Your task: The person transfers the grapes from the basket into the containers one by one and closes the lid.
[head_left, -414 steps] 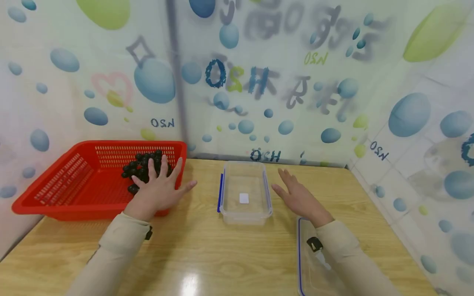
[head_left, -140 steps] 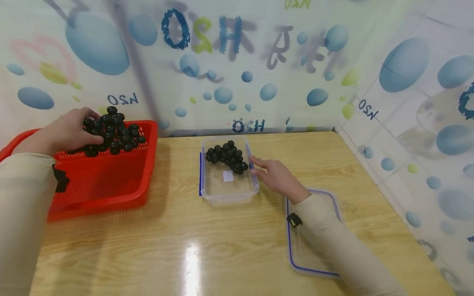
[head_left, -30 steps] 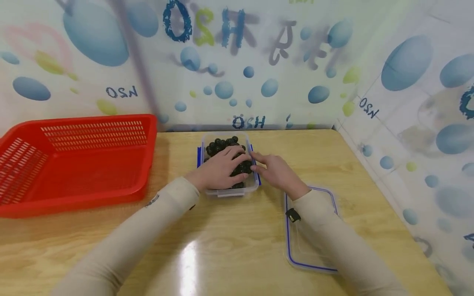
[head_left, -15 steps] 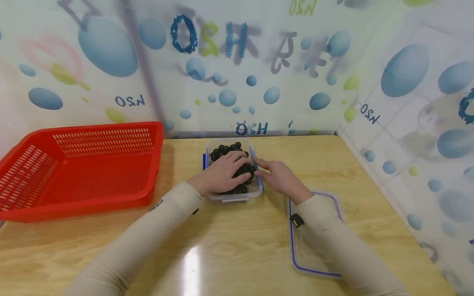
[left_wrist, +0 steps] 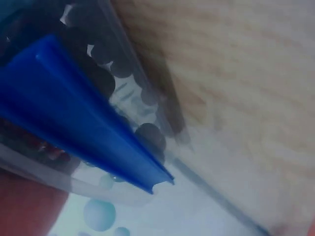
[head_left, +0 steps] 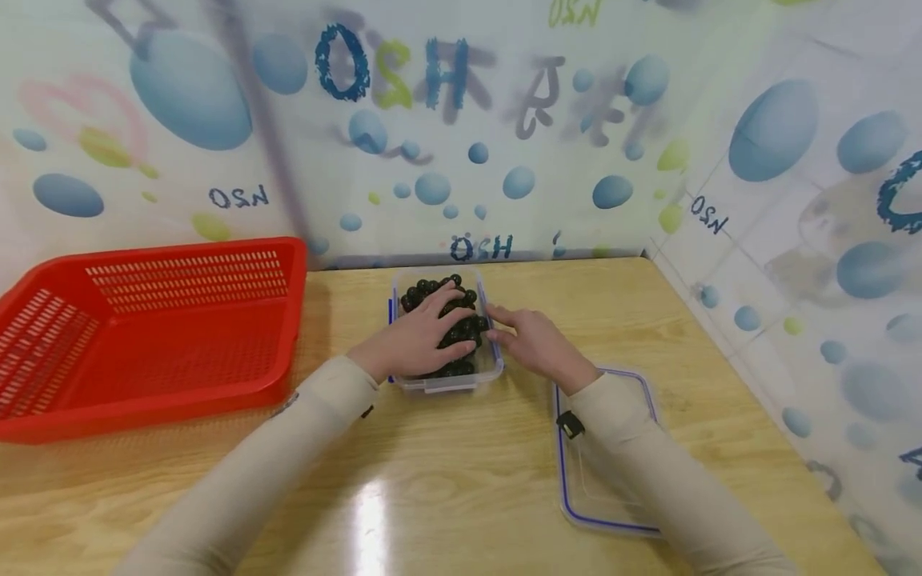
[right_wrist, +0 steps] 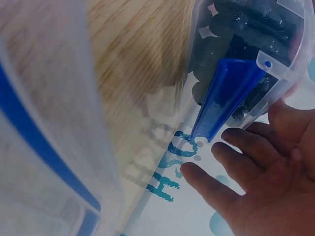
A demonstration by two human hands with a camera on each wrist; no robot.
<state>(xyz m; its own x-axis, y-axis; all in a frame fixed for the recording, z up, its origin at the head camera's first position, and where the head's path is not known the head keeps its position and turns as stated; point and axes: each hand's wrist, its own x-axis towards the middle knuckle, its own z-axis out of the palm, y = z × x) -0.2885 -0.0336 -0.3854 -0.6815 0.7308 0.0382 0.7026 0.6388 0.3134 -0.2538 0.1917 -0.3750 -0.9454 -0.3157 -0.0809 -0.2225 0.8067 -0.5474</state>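
Black grapes [head_left: 468, 328] lie in a clear plastic food container [head_left: 491, 374] at the back middle of the table. My left hand [head_left: 412, 336] rests over the bunches with its fingers spread, hiding part of them. At the container's right side, my right hand [head_left: 531, 340] touches the wall near the rim. In the right wrist view, the right hand's fingers [right_wrist: 246, 147] are loosely extended beside a blue latch [right_wrist: 226, 93], which hangs down. Another blue latch [left_wrist: 83, 113] fills much of the left wrist view. The container's clear lid [head_left: 601, 480] lies partly under my right forearm.
A red slotted plastic basket [head_left: 180, 404] stands at the left. Wooden table [head_left: 446, 488] surface extends in front of the container. A patterned curtain [head_left: 432, 120] runs behind the table's back edge, and a tiled wall [head_left: 749, 240] borders the right.
The grapes, first in the basket, are now in the container; the left hand brought the last bunch over. During the past second its fingers have spread a little. The right hand stays at the container.
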